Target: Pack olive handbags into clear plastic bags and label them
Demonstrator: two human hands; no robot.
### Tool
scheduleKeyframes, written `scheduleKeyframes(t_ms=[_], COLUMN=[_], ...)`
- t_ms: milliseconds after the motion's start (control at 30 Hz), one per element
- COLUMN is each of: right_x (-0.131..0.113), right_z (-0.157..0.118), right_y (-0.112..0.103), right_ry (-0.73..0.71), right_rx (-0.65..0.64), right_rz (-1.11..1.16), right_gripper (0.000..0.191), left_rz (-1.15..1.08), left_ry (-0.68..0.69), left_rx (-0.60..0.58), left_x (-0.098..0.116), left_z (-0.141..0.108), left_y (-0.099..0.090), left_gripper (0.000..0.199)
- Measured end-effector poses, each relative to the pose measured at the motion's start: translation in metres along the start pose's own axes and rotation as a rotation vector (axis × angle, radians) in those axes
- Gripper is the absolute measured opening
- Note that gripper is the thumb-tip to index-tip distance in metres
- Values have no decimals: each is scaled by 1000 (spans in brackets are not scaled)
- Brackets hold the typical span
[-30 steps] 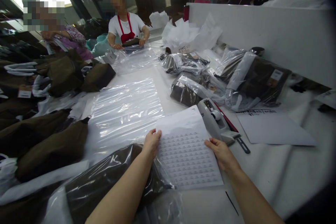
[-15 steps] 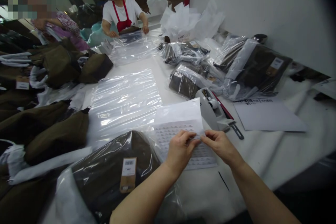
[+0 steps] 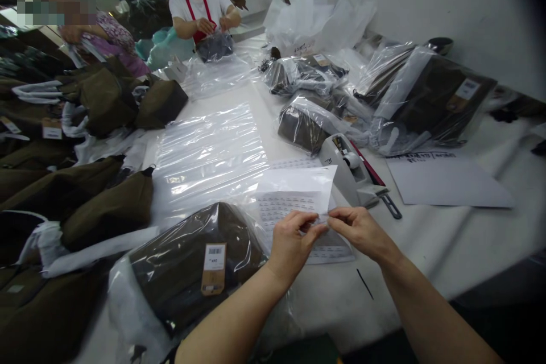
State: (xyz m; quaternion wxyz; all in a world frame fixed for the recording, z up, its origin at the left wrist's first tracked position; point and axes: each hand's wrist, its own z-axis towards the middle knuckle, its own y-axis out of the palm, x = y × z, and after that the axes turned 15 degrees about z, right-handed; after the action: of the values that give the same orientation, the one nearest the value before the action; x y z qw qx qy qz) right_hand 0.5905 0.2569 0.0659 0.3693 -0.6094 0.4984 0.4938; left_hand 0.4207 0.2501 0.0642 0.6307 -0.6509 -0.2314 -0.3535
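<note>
Over a sheet of small printed labels [image 3: 277,205], both hands meet with fingertips nearly touching. My left hand [image 3: 296,236] is pinched at the sheet's right part. My right hand [image 3: 356,230] pinches just beside it, at the sheet's right edge. The upper part of the paper is bent up. Which bit each hand grips, sheet or small label, is too small to tell. Left of my left forearm lies a dark olive bag in clear plastic [image 3: 179,267], with a brown and white barcode tag [image 3: 214,267] on it.
Beyond the sheet stands a tape dispenser [image 3: 347,170]. Flat clear plastic bags [image 3: 209,153] lie left of it, olive bags [image 3: 106,96] are piled further left. Wrapped bags [image 3: 430,96] and a white card [image 3: 447,179] are at the right. Two people stand across the table.
The view has shifted slightly. The sheet's upper part has bent up more, showing another printed sheet behind it. The person in the red apron has drawn both hands together over a dark item.
</note>
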Motion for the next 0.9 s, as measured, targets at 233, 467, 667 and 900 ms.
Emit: scheduleKeyframes(t_ms=[233,467,667,900], right_x=[-18,-18,-22,-23], right_z=[-9,-11,-13,-17], right_y=[7,16,22,23], right_ry=[-82,-143,-135,-75], right_rx=[-129,-98,-87,-125], right_rz=[-221,-293,-318,-289], right_gripper=[18,21,18,29], left_rz=[17,153,219,85], left_ry=[-33,18,29,-22], left_rx=[-44,-75,-87,-132], left_x=[6,12,14,5], left_z=[-11,-14,-12,-12], left_y=[-16,-24,-26,-32], left_gripper=[11,14,16,13])
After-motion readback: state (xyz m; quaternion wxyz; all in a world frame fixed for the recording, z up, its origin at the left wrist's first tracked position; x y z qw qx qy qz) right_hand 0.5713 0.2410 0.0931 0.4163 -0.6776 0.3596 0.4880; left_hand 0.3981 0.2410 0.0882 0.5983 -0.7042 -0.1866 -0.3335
